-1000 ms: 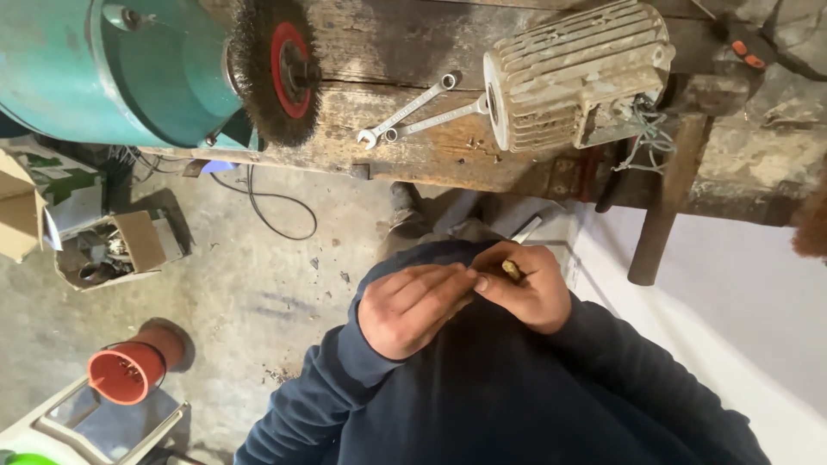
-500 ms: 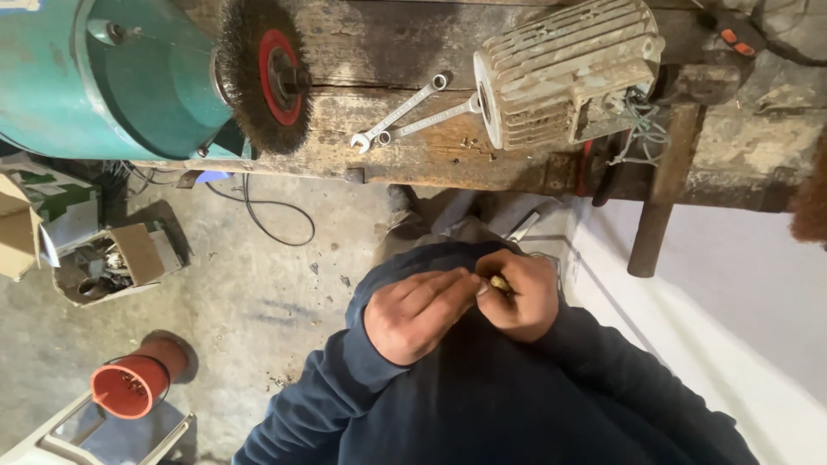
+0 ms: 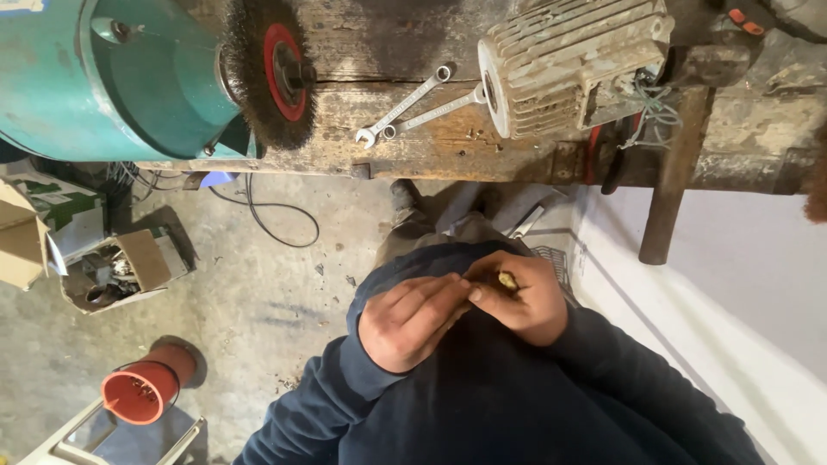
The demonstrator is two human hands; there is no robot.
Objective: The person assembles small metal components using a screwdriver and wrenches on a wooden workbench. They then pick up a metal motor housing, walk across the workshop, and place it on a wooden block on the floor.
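Little has changed over the last second. The left hand [image 3: 412,320] stays curled, fingers brushing the right hand [image 3: 521,297], which still pinches a small yellowish piece [image 3: 507,280] against the chest, near the table [image 3: 431,142].

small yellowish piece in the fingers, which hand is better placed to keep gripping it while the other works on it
Probably the right hand: the small yellowish piece sits pinched in its fingers, while the left hand only reaches its fingertips toward it.

Both hands meet close before the chest: left hand [image 3: 412,320] fingers stretched across to the right hand [image 3: 519,297], which is curled, thumb pinching inward.
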